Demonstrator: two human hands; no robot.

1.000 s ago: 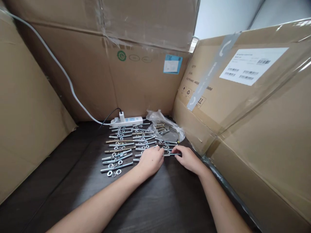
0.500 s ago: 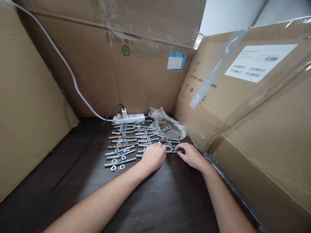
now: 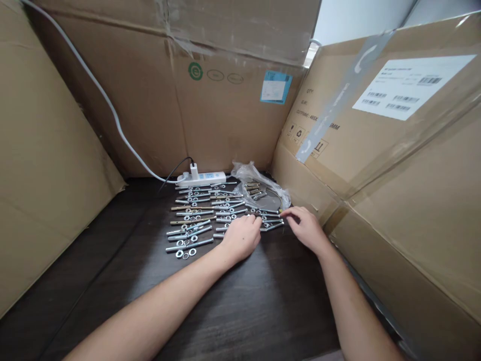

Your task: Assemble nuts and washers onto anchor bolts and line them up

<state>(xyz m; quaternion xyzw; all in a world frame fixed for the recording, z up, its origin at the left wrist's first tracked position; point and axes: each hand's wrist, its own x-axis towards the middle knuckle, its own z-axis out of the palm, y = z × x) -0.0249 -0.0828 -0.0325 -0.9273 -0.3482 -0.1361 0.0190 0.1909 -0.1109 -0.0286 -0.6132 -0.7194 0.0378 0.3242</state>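
Observation:
Long expansion bolts lie in rows on the dark table, with nuts (image 3: 179,254) and washers (image 3: 192,252) beside them. The nearest bolt on the left (image 3: 190,245) is silver. My left hand (image 3: 242,237) rests over the near end of the right-hand rows, fingers bent and together; its fingertips and whatever they hold are hidden. Just right of it, a tilted silver bolt (image 3: 273,226) lies on the table. My right hand (image 3: 303,225) is beside that bolt's end, fingers apart and nothing visible in them, its index fingertip near the edge of a clear plastic bag (image 3: 251,173).
Several brassy bolts (image 3: 253,189) lie at the bag's mouth. Behind the rows sits a white power strip (image 3: 210,177) with a plug and cables. Cardboard boxes wall in the table at the left (image 3: 48,150), back (image 3: 225,125) and right (image 3: 323,175).
My right hand has come off the bolt and moved slightly right and away from me. That bolt now lies at a tilt. My left hand stays over the rows; the view has shifted slightly.

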